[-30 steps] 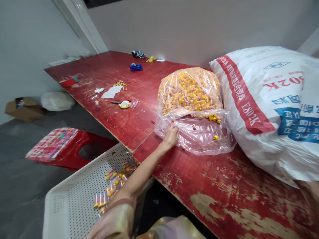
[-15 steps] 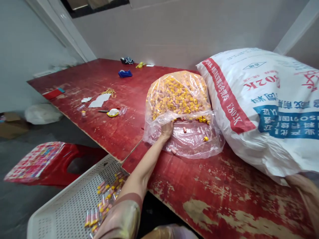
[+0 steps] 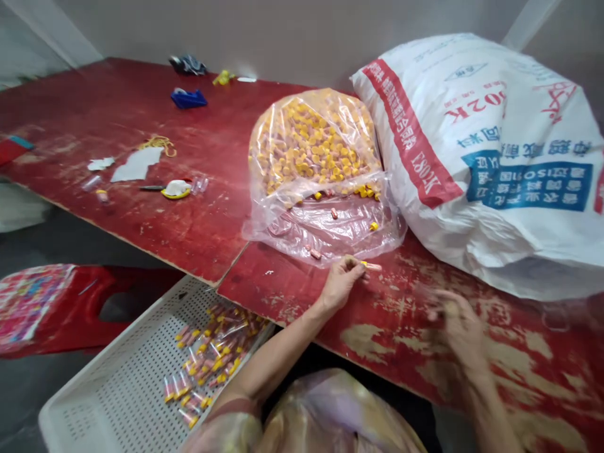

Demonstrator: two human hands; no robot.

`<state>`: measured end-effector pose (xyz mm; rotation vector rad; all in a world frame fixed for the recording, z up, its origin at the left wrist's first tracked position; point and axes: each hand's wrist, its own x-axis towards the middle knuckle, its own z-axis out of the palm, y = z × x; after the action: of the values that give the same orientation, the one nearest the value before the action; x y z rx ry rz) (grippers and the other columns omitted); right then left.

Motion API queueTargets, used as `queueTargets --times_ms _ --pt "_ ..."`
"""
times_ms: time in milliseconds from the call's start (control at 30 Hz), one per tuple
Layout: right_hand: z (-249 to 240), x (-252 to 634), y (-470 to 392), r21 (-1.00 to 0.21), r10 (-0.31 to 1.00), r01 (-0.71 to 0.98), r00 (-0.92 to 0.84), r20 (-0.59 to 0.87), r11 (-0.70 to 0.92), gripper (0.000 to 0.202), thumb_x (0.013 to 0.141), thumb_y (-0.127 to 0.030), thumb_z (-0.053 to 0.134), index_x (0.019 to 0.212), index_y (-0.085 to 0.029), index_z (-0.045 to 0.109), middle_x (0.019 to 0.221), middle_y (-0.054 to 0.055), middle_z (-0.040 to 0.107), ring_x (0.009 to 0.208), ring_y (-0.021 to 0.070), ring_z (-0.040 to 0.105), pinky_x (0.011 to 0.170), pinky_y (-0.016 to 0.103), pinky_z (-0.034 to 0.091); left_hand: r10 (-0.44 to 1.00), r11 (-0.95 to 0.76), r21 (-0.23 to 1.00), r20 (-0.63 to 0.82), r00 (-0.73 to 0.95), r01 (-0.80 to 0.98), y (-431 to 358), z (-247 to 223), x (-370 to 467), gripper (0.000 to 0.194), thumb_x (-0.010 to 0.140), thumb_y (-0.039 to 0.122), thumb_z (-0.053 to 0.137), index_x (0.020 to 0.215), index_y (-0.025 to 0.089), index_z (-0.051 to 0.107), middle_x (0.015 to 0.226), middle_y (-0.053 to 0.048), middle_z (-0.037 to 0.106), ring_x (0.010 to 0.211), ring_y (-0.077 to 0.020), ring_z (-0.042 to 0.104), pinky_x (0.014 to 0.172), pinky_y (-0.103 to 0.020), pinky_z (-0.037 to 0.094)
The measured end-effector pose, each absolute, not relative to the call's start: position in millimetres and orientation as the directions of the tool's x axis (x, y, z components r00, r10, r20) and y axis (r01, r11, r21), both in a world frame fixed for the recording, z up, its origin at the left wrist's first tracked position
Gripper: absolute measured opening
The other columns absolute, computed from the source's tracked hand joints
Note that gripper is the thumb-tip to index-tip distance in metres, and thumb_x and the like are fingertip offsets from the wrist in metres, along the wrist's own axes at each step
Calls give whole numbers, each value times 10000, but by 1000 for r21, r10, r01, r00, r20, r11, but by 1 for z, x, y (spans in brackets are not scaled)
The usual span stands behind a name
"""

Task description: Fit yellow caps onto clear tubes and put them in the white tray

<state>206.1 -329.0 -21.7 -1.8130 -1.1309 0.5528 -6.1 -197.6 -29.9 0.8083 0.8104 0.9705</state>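
Note:
Between thumb and fingers, my left hand (image 3: 342,280) pinches a small pink stick with a yellow cap (image 3: 372,267), held above the table's front part. Further right, my right hand (image 3: 457,324) is raised over the table and smeared by motion, so whether its fingers hold anything is unclear. Just beyond my left hand lies a clear plastic bag (image 3: 283,229), its mouth toward me, full of yellow-capped pink pieces (image 3: 321,145). A few loose pieces rest near the mouth. At lower left, a white perforated basket (image 3: 94,384) contains many clear tubes with yellow caps (image 3: 212,352).
A big white woven sack (image 3: 472,126) stands right of the bag. On the worn red table (image 3: 198,220) lie scissors (image 3: 172,189), white paper (image 3: 136,165), yellow rubber bands (image 3: 160,145) and a blue tape dispenser (image 3: 189,98). A red stool (image 3: 85,321) is beside the basket.
My left hand has come out of the bag toward me, now with a capped pink stick. My right hand has moved left from the sack's lower edge. The view has shifted.

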Motion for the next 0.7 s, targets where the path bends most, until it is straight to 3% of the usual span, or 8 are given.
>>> queueTargets --times_ms 167,300,400,467,567,700 --pt "-38 168 -313 -913 958 406 272 85 -34 324 911 -441 470 1086 -188 569 772 27 602 673 157 573 638 274 475 861 377 890 -235 451 -256 -240 -28 9 308 697 394 690 687 157 493 596 23 575 548 -92 538 592 -229 454" --pt "-33 172 -311 -848 982 524 108 158 79 249 903 -368 509 1072 -209 599 985 51 598 878 177 578 766 287 465 838 233 965 -136 529 -122 -244 -26 -2 249 766 382 618 717 144 566 659 7 583 625 -98 530 651 -229 432" --pt "-31 171 -313 -842 992 528 -3 130 112 216 923 -343 485 1050 -211 599 953 42 600 864 170 583 755 277 461 792 159 986 -102 602 -43 -239 -23 -10 302 774 439 609 762 139 632 749 -23 629 720 -123 554 725 -244 432" --pt "-29 163 -315 -849 990 511 -24 142 134 212 933 -335 469 1047 -206 593 934 41 607 838 165 590 719 264 471 809 275 959 -193 555 -67 -234 -21 -11 419 746 553 599 707 137 614 723 -33 624 690 -127 554 703 -249 441" --pt "-25 142 -320 -814 961 511 -154 230 276 211 932 -294 452 1077 -199 573 970 53 621 886 173 604 743 267 491 780 555 812 -433 452 -180 -233 -20 -3 604 743 735 435 665 148 554 628 -25 580 582 -123 544 601 -248 446" --pt "-21 121 -330 -731 903 533 -295 313 427 212 923 -232 446 1106 -200 549 1004 71 623 920 187 615 773 286 503 661 704 697 -573 484 -137 -243 -25 5 705 783 774 244 653 151 548 584 -31 574 481 -103 500 498 -221 391"
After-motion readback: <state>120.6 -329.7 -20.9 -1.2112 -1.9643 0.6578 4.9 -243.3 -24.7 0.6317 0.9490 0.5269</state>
